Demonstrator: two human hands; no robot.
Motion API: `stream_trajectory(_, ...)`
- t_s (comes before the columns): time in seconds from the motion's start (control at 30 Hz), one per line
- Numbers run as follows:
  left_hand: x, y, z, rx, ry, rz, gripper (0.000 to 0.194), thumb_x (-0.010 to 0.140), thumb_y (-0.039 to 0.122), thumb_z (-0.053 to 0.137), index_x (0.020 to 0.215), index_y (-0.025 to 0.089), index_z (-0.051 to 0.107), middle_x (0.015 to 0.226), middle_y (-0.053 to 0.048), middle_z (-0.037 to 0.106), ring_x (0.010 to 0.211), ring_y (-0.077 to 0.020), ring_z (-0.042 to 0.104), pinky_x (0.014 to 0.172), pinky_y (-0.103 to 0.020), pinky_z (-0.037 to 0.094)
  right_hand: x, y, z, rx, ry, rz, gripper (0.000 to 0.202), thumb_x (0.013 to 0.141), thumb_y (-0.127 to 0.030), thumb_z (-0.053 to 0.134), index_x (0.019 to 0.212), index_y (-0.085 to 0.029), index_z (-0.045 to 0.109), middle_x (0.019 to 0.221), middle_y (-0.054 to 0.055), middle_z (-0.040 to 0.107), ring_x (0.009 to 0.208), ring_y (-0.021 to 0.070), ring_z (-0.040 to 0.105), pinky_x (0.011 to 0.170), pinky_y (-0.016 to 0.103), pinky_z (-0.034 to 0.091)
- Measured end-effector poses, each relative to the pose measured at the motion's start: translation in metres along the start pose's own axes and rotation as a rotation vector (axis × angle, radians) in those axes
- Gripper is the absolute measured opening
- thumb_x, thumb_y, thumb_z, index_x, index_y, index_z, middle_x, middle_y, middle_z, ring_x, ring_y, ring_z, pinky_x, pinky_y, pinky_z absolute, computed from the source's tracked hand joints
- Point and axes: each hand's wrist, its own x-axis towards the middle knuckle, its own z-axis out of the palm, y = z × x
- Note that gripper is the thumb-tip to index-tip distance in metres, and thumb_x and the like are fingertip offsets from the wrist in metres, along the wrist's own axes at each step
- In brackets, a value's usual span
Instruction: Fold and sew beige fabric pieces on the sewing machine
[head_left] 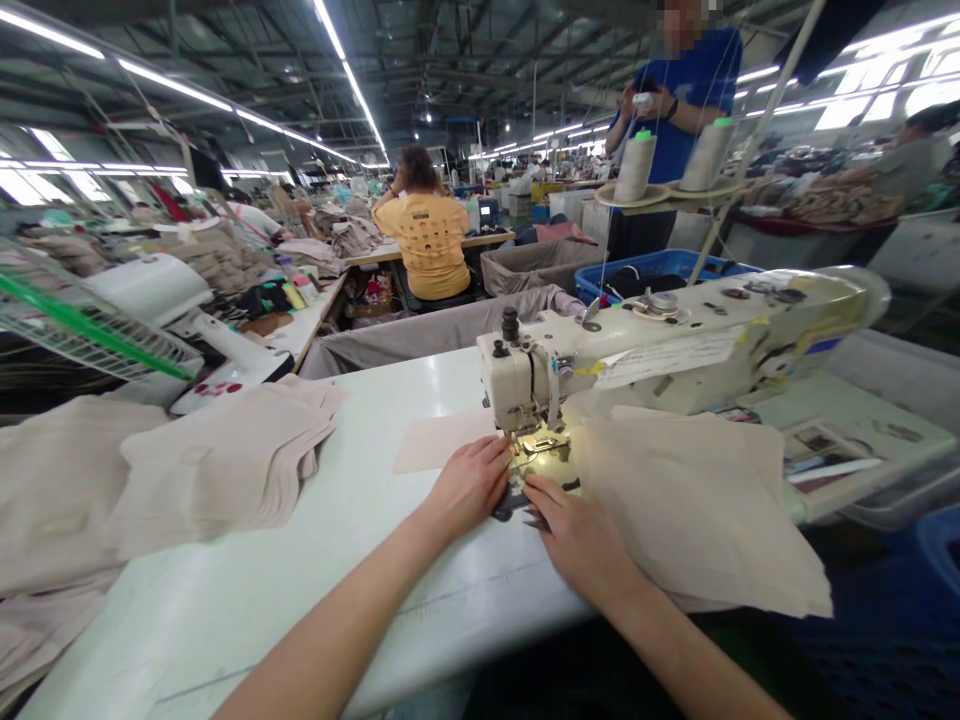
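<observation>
My left hand (474, 482) lies with its fingers stretched out beside the presser foot of a white sewing machine (517, 375). Its fingertips are at the near left of the needle area, and a small beige fabric piece (427, 443) lies on the table just behind it. My right hand (581, 535) is curled at the front edge of the lit metal needle plate (551, 455), index finger forward. Dark pointed tips show under its fingers; what they belong to is unclear. Right of the needle, a stack of large beige fabric panels (697, 510) lies beside my right wrist.
Stacked beige panels (217, 465) cover the table's left side, near a white fan (157, 300). Thread cones (636, 168) stand above the machine. Behind are a cloth-lined bin (435, 335), a blue crate (667, 265), a seated person (431, 235) and a standing person (686, 110).
</observation>
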Motion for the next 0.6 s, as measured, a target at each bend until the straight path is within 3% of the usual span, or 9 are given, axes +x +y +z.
stream_trajectory(0.37,0.002,0.003,-0.009,-0.004,-0.066,-0.124,0.033,0.100,0.025,0.051,0.131,0.020,0.057,0.136,-0.009,0.062,0.124,-0.0266,0.055,0.101,-0.046,0.049,0.000,0.001,0.002,0.020,0.013,0.002,0.046,0.090,-0.006,0.048,0.132,-0.019,0.063,0.142,0.008,0.061,0.102,0.0217,0.072,0.088,0.033,0.058)
stream_trajectory(0.5,-0.003,0.024,-0.018,0.037,-0.121,-0.154,0.023,0.100,0.026,0.050,0.116,0.017,0.063,0.117,-0.010,0.068,0.108,-0.0276,0.060,0.092,-0.046,0.054,-0.003,0.004,-0.003,0.094,0.031,0.003,0.041,0.093,-0.009,0.047,0.130,-0.019,0.063,0.137,0.007,0.065,0.101,0.0203,0.072,0.087,0.030,0.057)
stream_trajectory(0.6,-0.012,0.046,-0.019,0.003,-0.143,-0.093,0.018,0.097,0.021,0.051,0.107,0.015,0.065,0.112,-0.011,0.068,0.105,-0.0273,0.060,0.094,-0.044,0.055,-0.009,0.004,-0.009,0.143,0.040,-0.001,0.038,0.093,-0.011,0.049,0.127,-0.019,0.064,0.133,0.008,0.067,0.105,0.0206,0.071,0.088,0.029,0.056)
